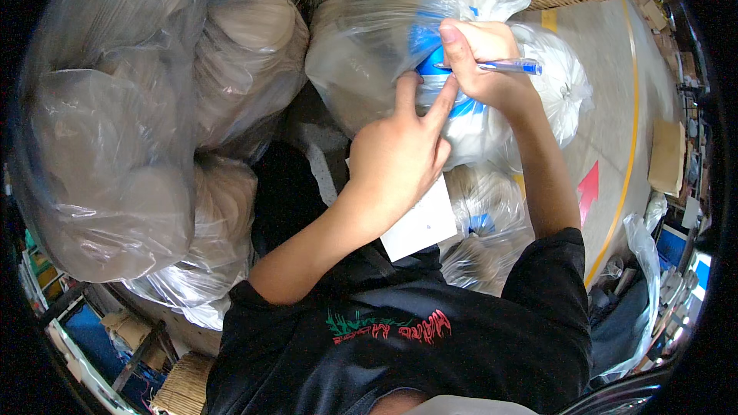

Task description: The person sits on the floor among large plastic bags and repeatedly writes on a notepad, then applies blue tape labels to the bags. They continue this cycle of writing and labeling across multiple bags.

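bag [365, 50] under pen [516, 66], rounded items [254, 21] bagged beside

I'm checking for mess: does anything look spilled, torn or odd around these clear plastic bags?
Nothing stands out: no visible tear in the bulging clear plastic bag under the left hand, no spill, and the right hand grips a slim bluish pen.

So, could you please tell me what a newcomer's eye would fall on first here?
Probably the right hand, above and right of centre, holding a pen at a blue-marked plastic sack, the left hand against it. Bulging sacks crowd the left; a red arrow stands out right.
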Demonstrator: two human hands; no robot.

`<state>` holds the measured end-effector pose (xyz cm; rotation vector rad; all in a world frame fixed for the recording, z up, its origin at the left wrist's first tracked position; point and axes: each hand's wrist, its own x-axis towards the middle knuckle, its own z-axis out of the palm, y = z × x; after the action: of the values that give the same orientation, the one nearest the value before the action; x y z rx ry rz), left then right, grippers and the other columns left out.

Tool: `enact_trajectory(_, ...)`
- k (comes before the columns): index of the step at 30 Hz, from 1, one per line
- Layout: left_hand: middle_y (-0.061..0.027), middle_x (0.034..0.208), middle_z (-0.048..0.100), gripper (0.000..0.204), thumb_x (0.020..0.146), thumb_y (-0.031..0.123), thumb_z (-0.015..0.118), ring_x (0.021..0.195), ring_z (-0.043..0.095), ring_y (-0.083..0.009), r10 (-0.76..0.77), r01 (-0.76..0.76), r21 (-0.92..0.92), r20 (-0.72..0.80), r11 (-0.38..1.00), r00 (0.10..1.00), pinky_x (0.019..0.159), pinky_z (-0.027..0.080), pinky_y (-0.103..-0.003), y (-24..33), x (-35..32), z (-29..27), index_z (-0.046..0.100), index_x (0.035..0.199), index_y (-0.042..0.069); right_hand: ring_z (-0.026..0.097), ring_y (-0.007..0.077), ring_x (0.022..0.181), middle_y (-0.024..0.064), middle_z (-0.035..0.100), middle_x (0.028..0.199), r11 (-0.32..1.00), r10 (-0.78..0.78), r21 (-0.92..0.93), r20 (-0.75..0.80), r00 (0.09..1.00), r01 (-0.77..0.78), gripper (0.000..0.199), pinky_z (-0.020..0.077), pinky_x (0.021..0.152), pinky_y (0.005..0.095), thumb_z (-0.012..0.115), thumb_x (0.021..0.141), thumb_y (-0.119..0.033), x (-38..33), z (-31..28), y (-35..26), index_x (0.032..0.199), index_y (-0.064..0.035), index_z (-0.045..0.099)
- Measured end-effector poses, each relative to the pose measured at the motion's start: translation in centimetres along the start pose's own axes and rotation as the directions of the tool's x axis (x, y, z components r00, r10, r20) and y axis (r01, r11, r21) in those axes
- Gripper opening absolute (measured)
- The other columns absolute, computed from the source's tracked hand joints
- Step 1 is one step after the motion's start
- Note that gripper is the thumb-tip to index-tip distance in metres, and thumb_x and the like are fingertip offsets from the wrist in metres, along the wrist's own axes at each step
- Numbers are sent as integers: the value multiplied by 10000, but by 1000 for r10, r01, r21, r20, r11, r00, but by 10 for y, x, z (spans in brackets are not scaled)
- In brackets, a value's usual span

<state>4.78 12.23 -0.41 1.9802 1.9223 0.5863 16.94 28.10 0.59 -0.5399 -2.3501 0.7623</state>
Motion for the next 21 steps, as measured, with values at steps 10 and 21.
enact_trajectory(10,-272,1348,497,645,867,231,681,638,708,-353,2,-2,-34,6,999,1000,561,605,-444,-1,1,3,502,1484,182,487,268,545,121,496,632,999,39,14,77,996,-40,290,426,541,370,593,1052,-165,1,1,2,802,-18,592)
enact_trajectory(21,-250,1340,501,660,861,227,684,638,706,-349,4,-4,-31,13,1000,1000,559,603,-442,-2,2,4,496,1493,185,520,293,541,131,526,644,999,-29,-25,43,999,30,267,445,542,382,592,1041,-137,1,1,2,810,-6,606)
